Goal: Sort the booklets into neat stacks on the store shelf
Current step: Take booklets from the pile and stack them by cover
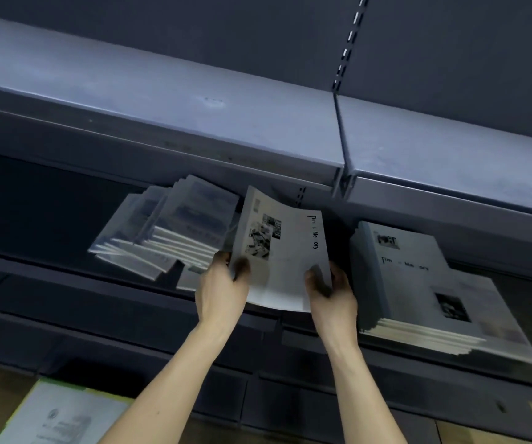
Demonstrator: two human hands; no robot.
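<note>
Hands (223, 283) on booklet (282, 251) edges

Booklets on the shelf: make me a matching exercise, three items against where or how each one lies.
Items:
1. held booklet
2. fanned pile
3. right stack

States:
A. lies squared up on the shelf, right of the hands
B. gripped at its lower corners by left hand and right hand
C. lies slumped and splayed, left of the hands

Pairs: 1-B, 2-C, 3-A
</note>
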